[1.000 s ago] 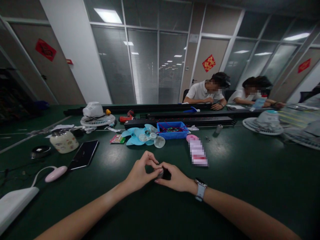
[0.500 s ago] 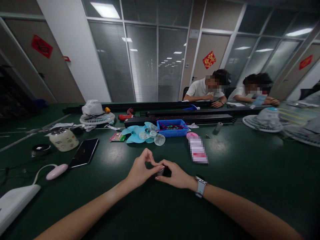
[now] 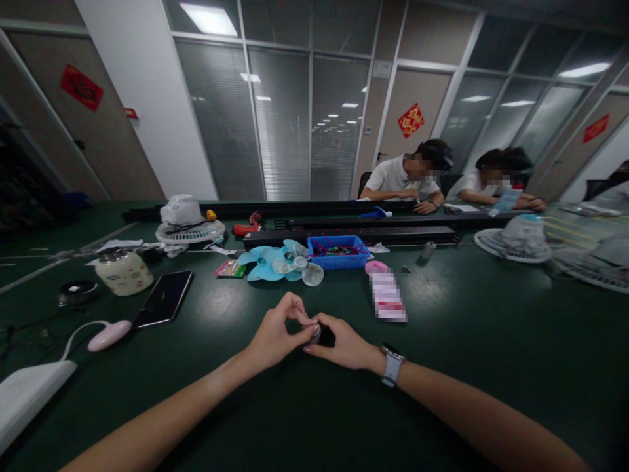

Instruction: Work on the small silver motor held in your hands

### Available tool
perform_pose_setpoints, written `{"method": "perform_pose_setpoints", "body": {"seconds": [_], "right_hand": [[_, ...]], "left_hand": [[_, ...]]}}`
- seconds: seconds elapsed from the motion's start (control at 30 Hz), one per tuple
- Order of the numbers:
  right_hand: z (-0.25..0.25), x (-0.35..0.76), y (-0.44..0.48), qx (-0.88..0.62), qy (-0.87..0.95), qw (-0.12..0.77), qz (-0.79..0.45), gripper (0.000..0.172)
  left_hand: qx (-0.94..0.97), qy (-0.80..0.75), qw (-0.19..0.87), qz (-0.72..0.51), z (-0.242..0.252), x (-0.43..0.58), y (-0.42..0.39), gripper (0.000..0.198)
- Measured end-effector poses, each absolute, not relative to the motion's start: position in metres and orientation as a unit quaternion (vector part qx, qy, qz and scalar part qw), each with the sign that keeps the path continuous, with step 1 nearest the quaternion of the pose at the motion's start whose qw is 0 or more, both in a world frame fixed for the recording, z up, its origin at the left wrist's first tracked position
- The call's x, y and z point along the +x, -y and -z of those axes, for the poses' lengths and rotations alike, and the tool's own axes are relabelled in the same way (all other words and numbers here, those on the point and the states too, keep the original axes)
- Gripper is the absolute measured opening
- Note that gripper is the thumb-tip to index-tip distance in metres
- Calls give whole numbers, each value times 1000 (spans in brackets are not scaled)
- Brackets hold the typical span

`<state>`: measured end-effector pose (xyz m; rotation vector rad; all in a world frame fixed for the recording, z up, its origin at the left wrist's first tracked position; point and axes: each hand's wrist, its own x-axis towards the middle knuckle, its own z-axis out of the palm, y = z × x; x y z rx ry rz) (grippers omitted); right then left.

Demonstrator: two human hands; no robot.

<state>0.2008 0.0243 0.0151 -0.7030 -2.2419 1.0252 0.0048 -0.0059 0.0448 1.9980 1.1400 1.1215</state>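
Left hand (image 3: 274, 335) and right hand (image 3: 348, 344) grip a small metal cylinder (image 3: 316, 336), well in from the far edge of the table (image 3: 319, 419).

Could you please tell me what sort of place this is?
Probably an office workroom: blue fan blades and a blue tray of wires lie on a green table before glass partitions.

Watch (image 3: 393, 354) on right wrist (image 3: 377, 361), pale grey-blue strap (image 3: 392, 370); forearms (image 3: 472, 401) bare.
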Motion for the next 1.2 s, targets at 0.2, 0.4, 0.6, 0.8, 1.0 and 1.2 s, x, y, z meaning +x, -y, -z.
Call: {"method": "perform_pose_setpoints", "body": {"seconds": [0.2,0.4,0.6,0.8,1.0,1.2], "right_hand": [[-16,201,-25,-278,842,275,-373,33],[-16,201,-25,-281,837,275,-381,36],[-22,202,-23,-285,832,263,-397,38],[-25,203,-22,-294,829,253,-402,40],[-24,203,-22,-297,827,250,-407,41],[-23,203,-23,-293,827,253,-408,41]], "left_hand": [[728,-427,301,-444,-43,6,6,30],[649,-434,298,-549,-59,-7,-7,36],[644,-511,222,-525,-38,-57,-35,40],[669,-573,225,-416,-3,-85,-42,36],[668,-581,221,-410,-2,-88,-41,45],[658,-573,241,-426,-4,-89,-41,53]]}}
